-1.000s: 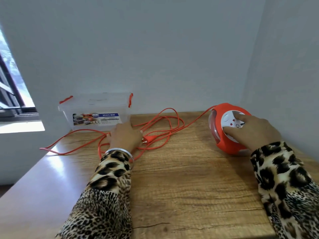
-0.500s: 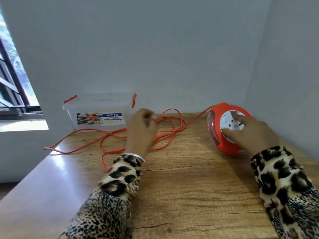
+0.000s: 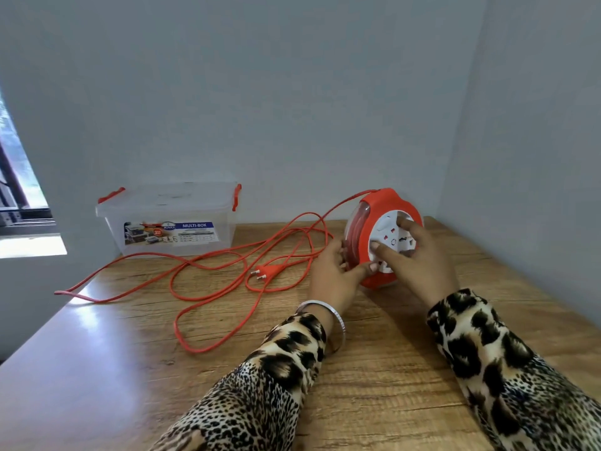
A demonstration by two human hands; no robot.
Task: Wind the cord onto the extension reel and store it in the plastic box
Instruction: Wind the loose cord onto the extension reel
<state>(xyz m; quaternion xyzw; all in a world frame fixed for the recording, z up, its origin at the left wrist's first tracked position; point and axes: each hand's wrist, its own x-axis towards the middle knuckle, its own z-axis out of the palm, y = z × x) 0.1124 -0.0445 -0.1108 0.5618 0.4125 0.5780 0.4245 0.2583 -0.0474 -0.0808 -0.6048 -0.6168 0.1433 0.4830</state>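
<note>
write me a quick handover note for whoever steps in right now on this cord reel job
Left hand: grips the reel by its left edge.
Right hand: fingers on the reel's white socket face, ready to turn it.
Cord: mostly loose in loops on the table, plug lying free; a few turns show inside the reel.
Box: at the back left by the wall, lid on.
Done: reel steadied.
Left: wind the cord, open the box, put the reel in.

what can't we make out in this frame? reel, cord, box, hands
Head view only:
- reel: far side and base hidden by its own body and both hands.
- cord: amount already wound is unclear behind the reel's rim.
- plastic box: contents unreadable through cloudy walls; label print too small.
- left hand: fingertips hidden behind the reel.
- right hand: covers part of the socket face.
</note>
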